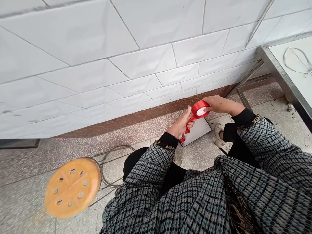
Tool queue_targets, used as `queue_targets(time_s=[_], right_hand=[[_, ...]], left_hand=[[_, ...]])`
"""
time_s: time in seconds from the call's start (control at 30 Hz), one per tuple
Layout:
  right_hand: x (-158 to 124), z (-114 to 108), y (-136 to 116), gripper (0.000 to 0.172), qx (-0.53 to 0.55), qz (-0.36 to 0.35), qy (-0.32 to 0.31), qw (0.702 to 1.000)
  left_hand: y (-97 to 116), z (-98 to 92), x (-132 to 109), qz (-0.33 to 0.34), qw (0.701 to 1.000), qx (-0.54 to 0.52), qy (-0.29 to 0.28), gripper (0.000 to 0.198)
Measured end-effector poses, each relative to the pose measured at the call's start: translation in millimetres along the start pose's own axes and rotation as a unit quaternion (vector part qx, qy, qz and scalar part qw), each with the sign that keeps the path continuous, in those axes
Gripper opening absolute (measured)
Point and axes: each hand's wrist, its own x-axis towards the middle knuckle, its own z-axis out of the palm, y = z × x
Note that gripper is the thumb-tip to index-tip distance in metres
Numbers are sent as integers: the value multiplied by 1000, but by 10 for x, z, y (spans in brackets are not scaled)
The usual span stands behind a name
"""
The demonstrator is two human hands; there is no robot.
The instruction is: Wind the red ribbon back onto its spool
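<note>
A roll of red ribbon (200, 109) with a white core is pinched at its right side by my right hand (215, 104). From the roll, a loose strip of the ribbon runs down to the left through my left hand (182, 123), whose fingers are closed around it. The strip's end hangs in curls below that hand. Under my hands a flat, pale rectangular board (197, 131) with a dark edge shows in part; whether it rests on the floor or higher, I cannot tell.
A round orange stool (72, 188) with holes in its seat and thin metal legs stands at the lower left. White tiled wall (146, 65) rises ahead. At right is a metal-framed table (282, 66) with a loop of thin wire (296, 61) on its top.
</note>
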Motion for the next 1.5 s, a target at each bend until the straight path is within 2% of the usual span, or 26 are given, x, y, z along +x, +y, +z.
queue_targets(time_s=[0.1,0.2,0.3,0.37,0.43,0.53,0.6,0.67,0.77,1.03,1.17,1.27,1.33,1.43,1.5], right_hand=[[-8,73,-89,20,-61,-16,5,998],[19,144,-99,17,-58,-29,44,997],[79,176,-26,19,27,-28,81,996],[113,186,25,23,133,-25,110,985],[131,199,40,26,264,-31,134,955],[132,236,-10,33,437,-58,127,888],[131,265,-57,38,502,-71,116,854],[134,289,-88,41,527,-73,117,839],[141,307,-98,44,520,-71,136,840],[135,303,-114,38,422,-66,194,883],[143,300,-93,41,441,-74,199,872],[132,250,-49,48,479,-73,194,853],[104,188,-14,50,492,-71,190,847],[41,85,42,53,488,-71,185,850],[-2,32,81,55,475,-74,182,858]], left_hand=[[-53,39,17,-20,1000,-9,14,67],[-91,82,39,-13,999,-39,31,63],[-83,119,37,21,995,-91,31,59],[-55,142,11,46,990,-133,18,59],[-21,164,-28,71,982,-174,-2,62],[14,191,-91,94,973,-211,-25,67],[20,209,-125,100,970,-221,-33,69],[20,230,-151,104,968,-225,-40,70],[27,266,-178,108,967,-228,-46,72],[43,275,-196,107,966,-231,-46,75],[51,247,-184,99,970,-216,-49,74],[57,203,-170,94,975,-193,-48,63],[51,154,-159,110,977,-176,-48,47],[36,66,-143,147,978,-144,-45,22],[34,18,-133,151,981,-118,-36,15]])
